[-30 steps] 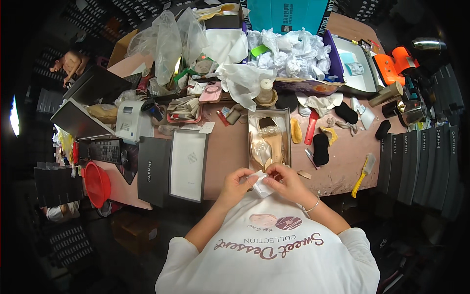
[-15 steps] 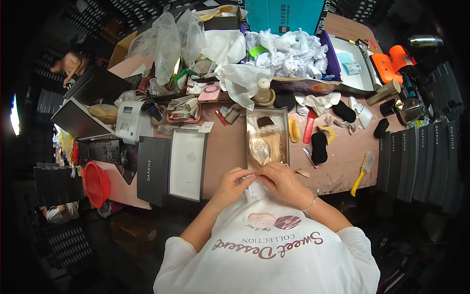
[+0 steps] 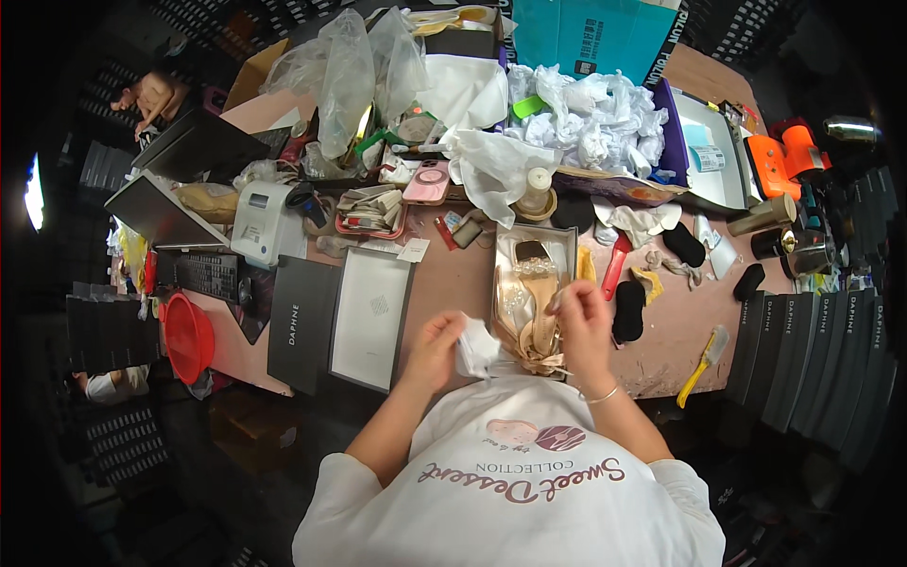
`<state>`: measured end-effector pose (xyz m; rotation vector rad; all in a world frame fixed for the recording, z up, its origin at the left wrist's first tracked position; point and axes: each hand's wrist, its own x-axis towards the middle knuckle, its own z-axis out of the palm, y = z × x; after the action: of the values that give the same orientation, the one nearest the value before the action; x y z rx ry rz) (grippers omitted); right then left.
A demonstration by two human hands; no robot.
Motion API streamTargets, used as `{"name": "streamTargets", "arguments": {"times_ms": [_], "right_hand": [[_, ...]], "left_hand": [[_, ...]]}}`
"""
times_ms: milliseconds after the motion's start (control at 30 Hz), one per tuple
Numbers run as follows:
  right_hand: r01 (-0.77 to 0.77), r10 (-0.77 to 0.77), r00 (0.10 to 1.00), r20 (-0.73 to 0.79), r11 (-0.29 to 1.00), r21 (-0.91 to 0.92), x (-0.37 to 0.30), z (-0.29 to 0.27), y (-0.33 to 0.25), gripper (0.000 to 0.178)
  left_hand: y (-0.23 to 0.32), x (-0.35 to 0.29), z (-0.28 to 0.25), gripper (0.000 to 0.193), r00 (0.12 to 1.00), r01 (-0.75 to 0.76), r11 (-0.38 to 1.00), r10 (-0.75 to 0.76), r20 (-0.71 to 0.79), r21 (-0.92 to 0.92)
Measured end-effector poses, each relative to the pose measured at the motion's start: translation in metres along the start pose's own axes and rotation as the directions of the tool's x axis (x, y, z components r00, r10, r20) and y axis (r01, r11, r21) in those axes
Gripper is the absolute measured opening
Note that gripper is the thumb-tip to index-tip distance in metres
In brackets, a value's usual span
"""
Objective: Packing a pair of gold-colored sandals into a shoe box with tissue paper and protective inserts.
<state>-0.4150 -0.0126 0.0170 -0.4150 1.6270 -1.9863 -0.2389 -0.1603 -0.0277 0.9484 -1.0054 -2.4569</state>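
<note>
My left hand (image 3: 436, 348) is closed around a small, crumpled white piece (image 3: 478, 350) that could be paper or thin cloth. Fingers pinched, my right hand (image 3: 583, 326) hovers over the right side of an open shoebox (image 3: 571, 253); whether anything small sits in that pinch is hidden. Inside the box lies a pair of beige sandals (image 3: 539, 293) with sparkly or beaded straps. Some strap or ribbon ends hang at the near edge of the box, close to my body.
Left of the box stand a white-lined lid (image 3: 368, 317), a label printer (image 3: 260, 224) and a red basin (image 3: 188, 337). Crumpled paper (image 3: 595, 118) fills a container behind. Rightward lie black pads (image 3: 628, 310), a yellow-handled brush (image 3: 704, 367) and stacked boxes (image 3: 812, 350). A person (image 3: 159, 97) sits far left.
My hands, together at the box's near edge before, have drawn apart. The left carries the white piece leftward; the right has risen to the right. The whole view shifted slightly.
</note>
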Motion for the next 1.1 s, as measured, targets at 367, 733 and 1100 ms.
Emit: {"name": "streamTargets", "arguments": {"times_ms": [367,733,1100], "right_hand": [[-0.251,0.259,0.962,0.089,0.963,-0.094,0.005,-0.022,0.024,0.008],[-0.321,0.324,0.945,0.033,0.944,-0.082,0.018,-0.039,0.04,0.008],[-0.319,0.329,0.943,-0.048,0.936,0.15,0.008,-0.031,0.021,0.019]], "left_hand": [[0.181,0.224,-0.005,0.028,0.426,-0.659,0.278,0.904,0.042,0.699],[0.178,0.243,-0.017,0.046,0.653,-0.122,-0.552,0.581,0.485,0.825],[0.175,0.217,0.029,0.039,0.382,-0.272,-0.649,0.605,0.699,0.71]]}}
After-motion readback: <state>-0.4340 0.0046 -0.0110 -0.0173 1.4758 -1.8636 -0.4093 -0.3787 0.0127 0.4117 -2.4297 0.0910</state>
